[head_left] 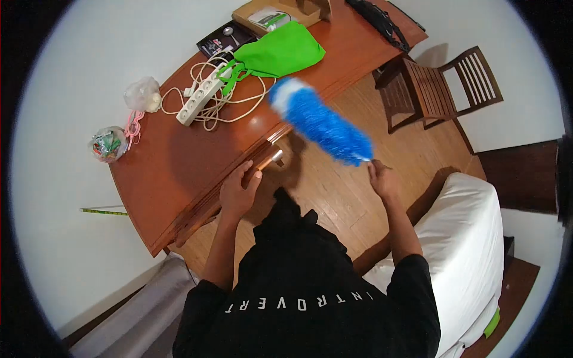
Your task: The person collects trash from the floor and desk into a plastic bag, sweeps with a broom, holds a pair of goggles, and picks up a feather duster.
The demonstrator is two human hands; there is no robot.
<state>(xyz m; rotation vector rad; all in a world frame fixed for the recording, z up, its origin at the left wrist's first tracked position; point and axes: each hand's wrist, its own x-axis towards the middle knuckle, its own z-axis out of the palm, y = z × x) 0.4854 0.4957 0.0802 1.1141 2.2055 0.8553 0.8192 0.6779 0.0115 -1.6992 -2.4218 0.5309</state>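
Observation:
My right hand [384,181] is closed around the thin handle end of a fluffy duster [331,128], blue with a white band near its far end. The duster slants up and to the left over the floor, its tip by the front edge of the wooden desk [203,149]. At the desk's front edge, my left hand [239,191] holds nothing, with thumb and fingers apart. Whether it touches the edge I cannot tell. Beyond it on the desktop lie a white power strip [203,95] with tangled cords and a bright green cloth bag [280,51].
A cardboard box [280,15] and a black box with a spoon [224,40] sit at the back of the desk. Pink glasses [134,126] and plastic-wrapped bundles lie along its left side. A wooden chair [427,89] stands right, above a white-covered bed [462,238].

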